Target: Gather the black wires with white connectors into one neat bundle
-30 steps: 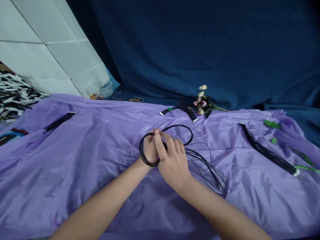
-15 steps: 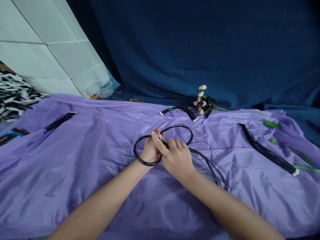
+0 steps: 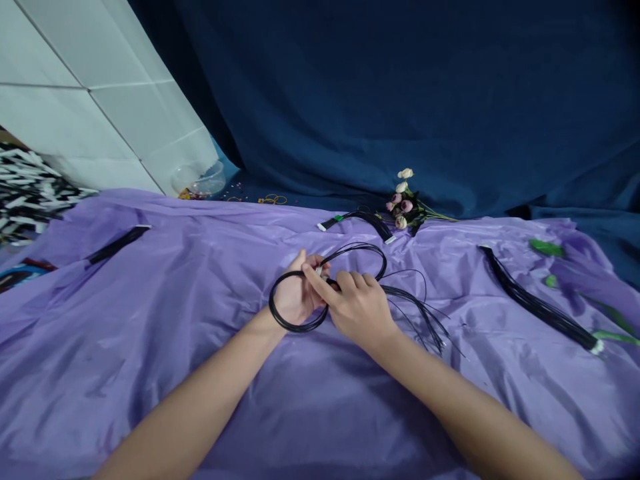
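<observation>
A bundle of thin black cables point(image 3: 299, 329) is looped into two rings above the purple cloth, with loose strands trailing to the right. At the crossing of the rings, my right hand point(image 3: 363, 310) is closed on the bundle, thumb pointing left along a small white connector point(image 3: 319, 271). From the left, my left hand point(image 3: 296, 293) supports the same crossing through the left ring, its thumb raised and its fingertips curled by the connector. Part of its grip is hidden behind the cables and my right hand.
Black cable bundles lie on the purple cloth point(image 3: 225, 413): one far left point(image 3: 117, 244), one behind my hands point(image 3: 367, 217), one right point(image 3: 540, 303). Artificial flowers point(image 3: 403, 205) are at the back edge. A clear plastic bowl point(image 3: 210, 179) and a pile of black-and-white pieces point(image 3: 30, 190) are left.
My left hand has shifted slightly left and its thumb has lifted away from the connector. My right hand still grips the cables, moved a little to the right.
</observation>
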Demonstrator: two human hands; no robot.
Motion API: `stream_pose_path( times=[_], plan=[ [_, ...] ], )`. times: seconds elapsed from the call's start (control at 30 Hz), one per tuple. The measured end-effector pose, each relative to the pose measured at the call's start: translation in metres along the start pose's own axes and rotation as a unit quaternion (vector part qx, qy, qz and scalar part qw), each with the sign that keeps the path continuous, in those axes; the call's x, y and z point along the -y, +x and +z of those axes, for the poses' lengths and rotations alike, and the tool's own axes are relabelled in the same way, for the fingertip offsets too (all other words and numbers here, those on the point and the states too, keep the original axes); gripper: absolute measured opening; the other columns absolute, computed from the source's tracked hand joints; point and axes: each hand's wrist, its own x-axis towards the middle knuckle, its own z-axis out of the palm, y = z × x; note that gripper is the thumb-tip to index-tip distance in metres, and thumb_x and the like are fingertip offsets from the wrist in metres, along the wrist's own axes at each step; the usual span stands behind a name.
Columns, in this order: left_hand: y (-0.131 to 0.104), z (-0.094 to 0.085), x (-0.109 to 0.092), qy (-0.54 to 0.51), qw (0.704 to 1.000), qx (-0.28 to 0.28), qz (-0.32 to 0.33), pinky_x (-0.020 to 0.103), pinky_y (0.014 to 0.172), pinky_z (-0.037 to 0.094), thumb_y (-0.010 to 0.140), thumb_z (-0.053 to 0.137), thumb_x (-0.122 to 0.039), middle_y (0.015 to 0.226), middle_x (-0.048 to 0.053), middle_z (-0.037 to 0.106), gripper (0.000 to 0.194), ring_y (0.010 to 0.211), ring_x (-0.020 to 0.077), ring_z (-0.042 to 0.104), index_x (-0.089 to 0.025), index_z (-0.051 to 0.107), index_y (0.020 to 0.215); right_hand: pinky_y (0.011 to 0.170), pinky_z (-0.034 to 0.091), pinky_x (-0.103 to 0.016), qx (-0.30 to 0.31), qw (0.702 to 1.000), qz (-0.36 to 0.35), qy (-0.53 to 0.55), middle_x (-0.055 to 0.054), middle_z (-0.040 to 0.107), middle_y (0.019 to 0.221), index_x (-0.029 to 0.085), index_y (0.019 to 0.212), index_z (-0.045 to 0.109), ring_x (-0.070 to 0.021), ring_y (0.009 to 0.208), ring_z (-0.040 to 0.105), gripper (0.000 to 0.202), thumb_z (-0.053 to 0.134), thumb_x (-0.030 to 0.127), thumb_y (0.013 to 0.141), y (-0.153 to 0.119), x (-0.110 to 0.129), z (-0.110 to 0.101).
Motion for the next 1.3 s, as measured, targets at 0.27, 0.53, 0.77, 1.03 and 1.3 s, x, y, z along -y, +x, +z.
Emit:
stream_pose_path(
  times=[0.27, 0.53, 0.77, 1.03, 1.3],
  plan=[
    [-0.008, -0.01, -0.016, 0.004, 0.984, 0.144, -0.107, 0.027, 0.062, 0.047, 0.065, 0.063, -0.026, 0.08, 0.003, 0.062, 0.023, 0.068, 0.014, 0.058, -0.015, 0.06, 0.085, 0.06, 0.033, -0.034, 0.028, 0.999, -0.003, 0.031, -0.006, 0.062, 0.088, 0.034, 0.141, 0.034, -0.0202, 0.07, 0.056, 0.054, 0.044, 0.023, 0.089, -0.002, -0.003, 0.001],
    [-0.002, -0.019, -0.014, 0.224, 0.949, 0.208, -0.076, 0.025, 0.067, 0.042, 0.045, 0.048, -0.001, 0.086, -0.003, 0.052, 0.05, 0.08, 0.0129, 0.053, -0.021, 0.046, 0.091, 0.067, 0.041, -0.033, 0.024, 0.986, 0.028, 0.165, -0.009, 0.066, 0.088, 0.01, 0.11, 0.053, -0.021, 0.075, 0.061, 0.025, 0.039, 0.019, 0.09, -0.009, -0.009, 0.004],
    [-0.004, -0.01, -0.012, 0.329, 0.933, 0.139, -0.05, 0.02, 0.068, 0.041, 0.056, 0.049, 0.0, 0.093, -0.003, 0.045, 0.053, 0.082, 0.0076, 0.05, -0.022, 0.038, 0.103, 0.067, 0.043, -0.033, 0.053, 0.985, 0.038, 0.157, -0.006, 0.065, 0.08, 0.014, 0.095, 0.055, -0.0216, 0.071, 0.06, 0.014, 0.046, 0.02, 0.087, -0.008, -0.007, 0.005],
    [-0.001, -0.014, -0.006, 0.357, 0.923, 0.139, -0.043, 0.022, 0.071, 0.045, 0.063, 0.048, 0.0, 0.092, -0.004, 0.046, 0.051, 0.074, 0.005, 0.049, -0.023, 0.034, 0.105, 0.064, 0.047, -0.028, 0.065, 0.953, 0.126, 0.267, -0.007, 0.062, 0.094, 0.016, 0.097, 0.052, -0.0195, 0.081, 0.061, 0.014, 0.055, 0.02, 0.084, -0.009, -0.011, 0.005],
    [0.001, -0.019, -0.005, 0.337, 0.929, 0.149, -0.037, 0.029, 0.081, 0.047, 0.068, 0.054, -0.004, 0.104, 0.001, 0.052, 0.057, 0.083, 0.0089, 0.054, -0.025, 0.041, 0.119, 0.071, 0.048, -0.028, 0.033, 0.917, 0.137, 0.373, -0.004, 0.059, 0.085, 0.017, 0.084, 0.055, -0.0159, 0.079, 0.06, 0.003, 0.057, 0.018, 0.083, -0.01, -0.021, 0.006]
  ],
)
